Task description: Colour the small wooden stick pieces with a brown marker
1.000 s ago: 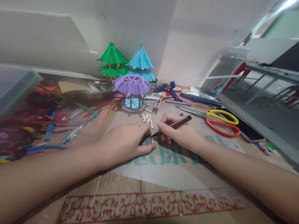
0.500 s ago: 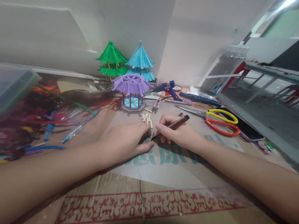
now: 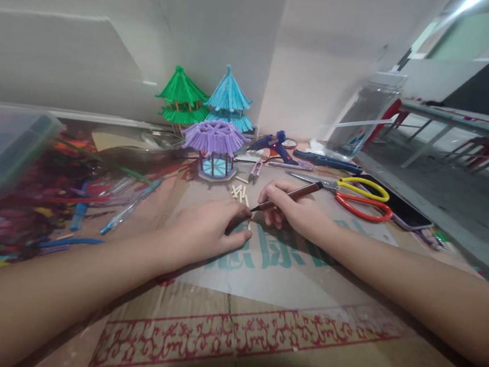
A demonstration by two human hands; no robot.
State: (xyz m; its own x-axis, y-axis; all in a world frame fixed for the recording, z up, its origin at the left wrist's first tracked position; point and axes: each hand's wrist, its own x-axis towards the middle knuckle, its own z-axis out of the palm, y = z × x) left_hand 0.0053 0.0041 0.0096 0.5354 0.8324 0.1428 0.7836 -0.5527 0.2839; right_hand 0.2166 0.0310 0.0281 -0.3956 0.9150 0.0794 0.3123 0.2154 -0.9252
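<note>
My right hand (image 3: pixel 291 207) is closed around a brown marker pen (image 3: pixel 301 194) that slants down to the left. Its tip is close to the index fingertip of my left hand (image 3: pixel 206 226). Thumb and forefinger of that left hand pinch a short pale wooden stick (image 3: pixel 249 225) at the paper. Just beyond them lies a small heap of similar wooden sticks (image 3: pixel 238 192). Both hands rest on a pale sheet (image 3: pixel 236 283) with green characters. Behind the heap stands a small pavilion model (image 3: pixel 218 138) with a purple roof.
Green (image 3: pixel 183 95) and blue (image 3: pixel 228 96) pavilion models stand by the wall. A glue gun (image 3: pixel 273 145), thread snips (image 3: pixel 254 172), large scissors (image 3: pixel 360 200) and a phone (image 3: pixel 400 208) lie to the right. Colourful craft strips (image 3: pixel 5 225) and a plastic box (image 3: pixel 12 146) fill the left side.
The marker has tilted lower and its tip has shifted up a little toward my left index fingertip. My right hand has moved slightly; the left hand stays nearly in place.
</note>
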